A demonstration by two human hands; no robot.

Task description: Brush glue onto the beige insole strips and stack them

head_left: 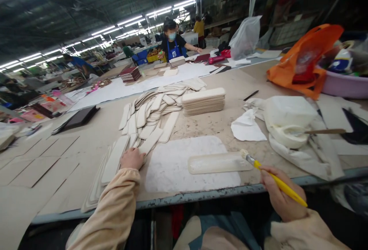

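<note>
My right hand (283,192) grips a yellow-handled paintbrush (276,181). Its pale bristles touch the right end of a long, round-cornered strip (218,162) that looks wet and glossy. That strip lies on a white sheet (172,165) at the table's front edge. To the left, my left hand (132,159) is closed at the near end of a cream strip (152,140), its fingertips partly hidden. Around it are a loose heap of similar strips (158,106) and a fanned row of strips (115,160). A neat stack of strips (204,102) stands beyond the sheet.
On the right are a white container (290,117) with a stick across its mouth, crumpled white paper (247,127), an orange bag (307,62) and a lilac basin (342,85). Dark flat pieces (77,119) lie left. A co-worker (174,43) in a blue apron is across the table.
</note>
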